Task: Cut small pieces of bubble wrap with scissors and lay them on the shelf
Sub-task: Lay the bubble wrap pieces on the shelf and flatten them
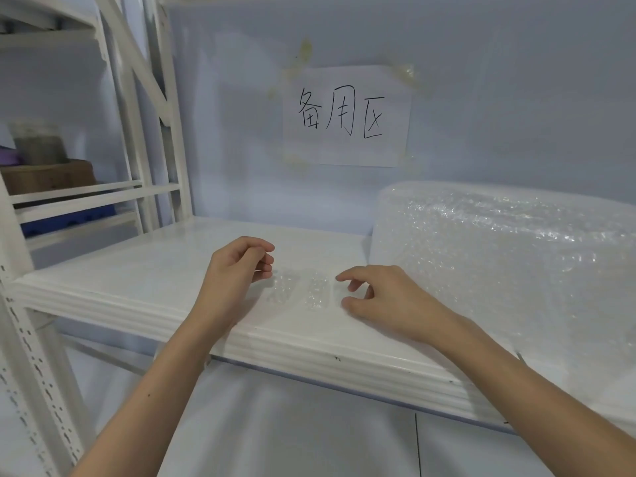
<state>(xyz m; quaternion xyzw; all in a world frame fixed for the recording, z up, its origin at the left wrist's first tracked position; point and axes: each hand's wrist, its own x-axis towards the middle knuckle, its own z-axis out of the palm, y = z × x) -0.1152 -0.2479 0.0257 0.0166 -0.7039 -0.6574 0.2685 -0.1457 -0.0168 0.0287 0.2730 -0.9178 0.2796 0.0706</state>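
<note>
The white shelf (144,270) stood against a pale wall. Two small bubble wrap pieces (318,292) lay side by side near its front edge, long axes running away from me, between my hands. My left hand (237,266) hovered, fingers loosely curled, empty; my right hand (389,297), relaxed and empty, was nearer the roll (509,263).

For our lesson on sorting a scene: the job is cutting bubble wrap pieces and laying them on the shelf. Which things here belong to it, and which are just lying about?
Belongs to the job:
small bubble wrap pieces
big bubble wrap roll
white shelf
left hand
right hand

Just lying about:
handwritten paper sign
brown box
blue item
</note>
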